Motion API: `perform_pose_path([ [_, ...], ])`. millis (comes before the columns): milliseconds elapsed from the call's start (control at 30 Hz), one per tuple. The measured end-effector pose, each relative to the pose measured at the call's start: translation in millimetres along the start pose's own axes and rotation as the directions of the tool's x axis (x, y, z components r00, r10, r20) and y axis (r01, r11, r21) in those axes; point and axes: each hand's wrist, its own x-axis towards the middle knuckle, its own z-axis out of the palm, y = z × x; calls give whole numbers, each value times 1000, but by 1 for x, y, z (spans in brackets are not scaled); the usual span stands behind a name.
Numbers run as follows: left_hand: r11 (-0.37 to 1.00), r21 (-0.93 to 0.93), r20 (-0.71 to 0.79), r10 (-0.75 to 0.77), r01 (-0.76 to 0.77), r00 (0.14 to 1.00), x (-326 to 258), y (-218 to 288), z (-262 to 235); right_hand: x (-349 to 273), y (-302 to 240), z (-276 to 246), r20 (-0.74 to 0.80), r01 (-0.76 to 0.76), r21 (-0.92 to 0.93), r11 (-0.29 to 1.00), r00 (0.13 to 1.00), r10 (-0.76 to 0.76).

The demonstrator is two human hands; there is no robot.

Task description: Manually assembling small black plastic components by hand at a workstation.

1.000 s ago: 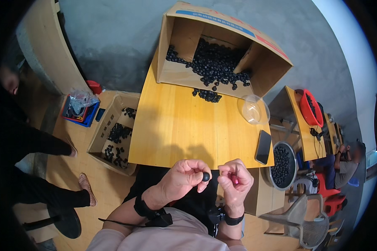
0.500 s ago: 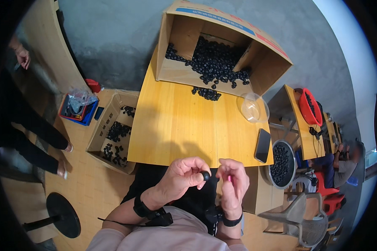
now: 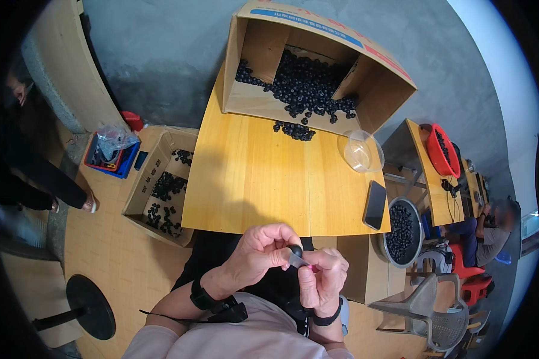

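Observation:
In front of the table's near edge, my left hand point(image 3: 253, 257) pinches a small round black piece point(image 3: 295, 249) between thumb and fingertips. My right hand point(image 3: 324, 282) is closed on a small knife whose pink handle shows between the fingers. Its pale flat blade point(image 3: 296, 261) lies against the lower side of the black piece, and the two hands nearly meet. Similar black pieces form a small pile point(image 3: 294, 131) on the yellow wooden table point(image 3: 251, 179), just outside the cardboard box point(image 3: 386, 102), which lies on its side with many more inside.
A clear plastic tub point(image 3: 362, 152) and a phone point(image 3: 375, 205) lie on the table's right side. A metal bowl point(image 3: 418, 221) of black pieces stands to the right. At left is an open carton point(image 3: 139, 185) with scattered pieces. Other people are at far left and far right.
My right hand has moved left and up to my left hand, bringing the knife blade onto the black piece. My left hand stays nearly still. The person at far left has shifted.

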Motion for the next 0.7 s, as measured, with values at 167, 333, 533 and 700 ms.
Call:
perform_pose_path([
  [167,999,49,-4,-11,11,1000,-1,1,1,0,0,-1,2,4,-2,1000,1000,-4],
  [333,996,88,2,1,-1,1000,-3,3,2,-2,16,1,-85,-63,-41,997,995,59],
  [533,995,59,42,82,-85,996,-4,10,1,-8,72,-13,-366,-384,148,912,835,411],
  [700,969,-47,-226,225,-241,948,-10,29,-34,25,60,0,-132,-369,2,929,921,366],
])
